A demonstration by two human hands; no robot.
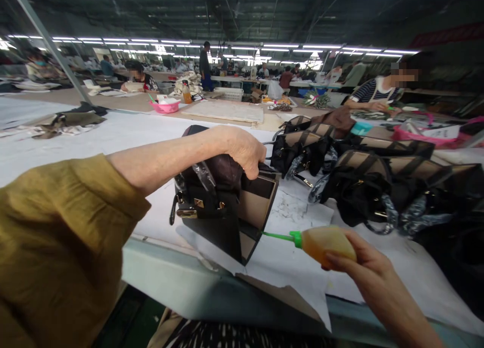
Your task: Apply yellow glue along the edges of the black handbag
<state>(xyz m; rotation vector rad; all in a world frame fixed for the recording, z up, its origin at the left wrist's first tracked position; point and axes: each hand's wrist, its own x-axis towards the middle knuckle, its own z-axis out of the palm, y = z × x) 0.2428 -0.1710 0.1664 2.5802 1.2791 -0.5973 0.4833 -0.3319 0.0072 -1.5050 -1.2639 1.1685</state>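
A black handbag (pixel 212 227) with gold fittings lies on the paper-covered table in front of me, its beige-and-black striped panel facing right. My left hand (pixel 245 149) reaches over the bag, fingers closed on the top edge of that panel. A glue bottle (pixel 319 243), soft and amber-filled with a green nozzle, is in my right hand (pixel 363 259). The nozzle tip points left and meets the panel's edge, or comes very near it; which one I cannot tell. Clear plastic wraps the bag's handle (pixel 206 175).
Several more black handbags (pixel 378 186) crowd the right side. White paper (pixel 151 131) covers the table. Pink baskets (pixel 166 106) and another amber bottle (pixel 186 92) stand farther back. A person in a striped top (pixel 374 91) works across at the right. A pole (pixel 49 40) rises at the left.
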